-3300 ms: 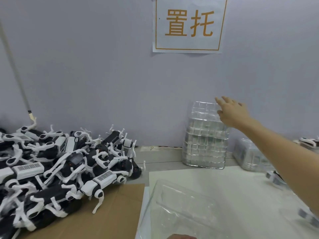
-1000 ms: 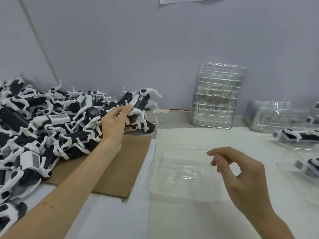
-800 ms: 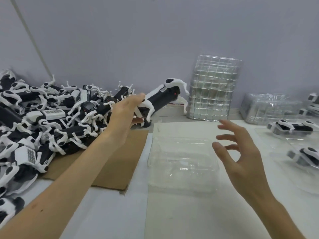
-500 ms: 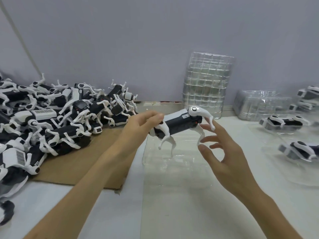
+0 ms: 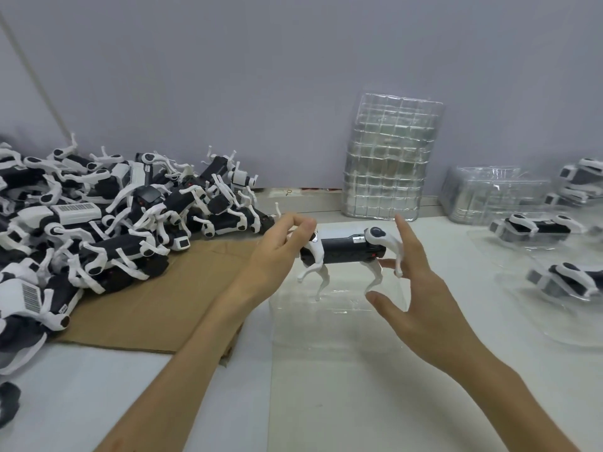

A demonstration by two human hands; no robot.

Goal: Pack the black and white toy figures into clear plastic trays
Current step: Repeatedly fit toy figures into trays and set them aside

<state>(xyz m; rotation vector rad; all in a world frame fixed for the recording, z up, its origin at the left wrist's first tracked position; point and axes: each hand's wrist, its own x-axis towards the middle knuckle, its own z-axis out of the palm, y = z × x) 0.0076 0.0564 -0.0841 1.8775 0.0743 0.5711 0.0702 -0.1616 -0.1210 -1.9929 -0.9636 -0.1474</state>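
Head view: the single camera looked down over both forearms (its wide lens bent the edges).
Toy figure: one black and white toy figure (image 5: 342, 251) hung level just above the clear tray, legs pointing down.
Left hand: the left hand (image 5: 277, 252) pinched the figure's left end between thumb and curled fingers.
Right hand: the right hand (image 5: 424, 308) was spread wide with straight fingers, one fingertip (image 5: 386, 263) touching the figure's right end by its leg; it gripped nothing.
Clear tray: the clear tray (image 5: 326, 334) lay flat on the white table (image 5: 65, 402), with only the table showing through its hollow.
Right-hand trays: the blurred right-hand trays (image 5: 561, 334) held packed figures (image 5: 567, 278) lying on their sides.
Tall stack: a tall stack (image 5: 391, 158) of nested trays stood on edge against the wall.
Low stack: a low stack (image 5: 489, 194) of trays lay beside it.
Loose pile: a loose pile (image 5: 114, 216) of unpacked figures covered the left, partly on cardboard (image 5: 156, 298).
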